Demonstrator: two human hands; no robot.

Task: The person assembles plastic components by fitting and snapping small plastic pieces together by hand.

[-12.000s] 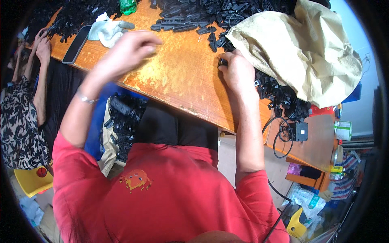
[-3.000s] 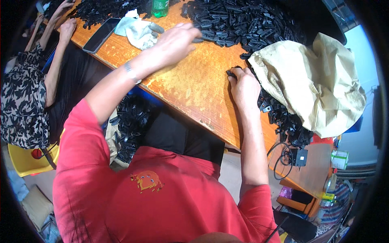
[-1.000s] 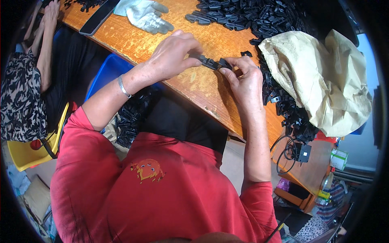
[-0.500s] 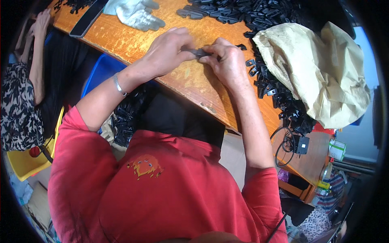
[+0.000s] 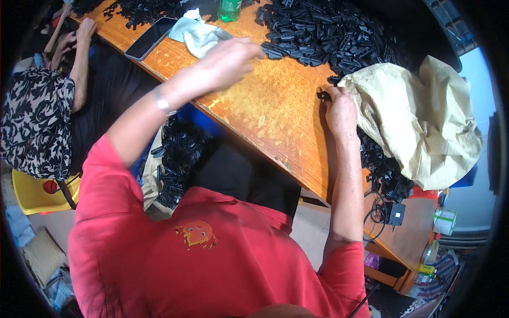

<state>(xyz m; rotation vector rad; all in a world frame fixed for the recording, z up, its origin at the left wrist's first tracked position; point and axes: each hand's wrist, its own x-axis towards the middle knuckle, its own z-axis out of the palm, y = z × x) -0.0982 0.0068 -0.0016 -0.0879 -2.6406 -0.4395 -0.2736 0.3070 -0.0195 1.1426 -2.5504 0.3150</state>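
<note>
My left hand (image 5: pixel 229 64) hangs over the wooden table (image 5: pixel 265 111), blurred by motion. Its fingers point toward the near edge of a heap of long black plastic pieces (image 5: pixel 328 37), and whether anything is in them is not clear. Farther right, my right hand (image 5: pixel 342 112) has its fingers curled, with a small black plastic clip (image 5: pixel 322 96) at the fingertips. That hand rests beside a pile of small black clips (image 5: pixel 379 161), partly hidden under a beige cloth bag (image 5: pixel 413 116).
A phone (image 5: pixel 151 40), a pale glove (image 5: pixel 196 36) and a green bottle (image 5: pixel 229 9) occupy the table's far left. Another person's hand (image 5: pixel 85 29) is beyond them. More black pieces (image 5: pixel 180 153) lie below the table edge. A coiled cable (image 5: pixel 374 212) hangs at the right.
My hands, together on a dark piece before, are now apart. The right went right to the clip pile; the left is now near the long-piece heap. The view has shifted, showing the bottle.
</note>
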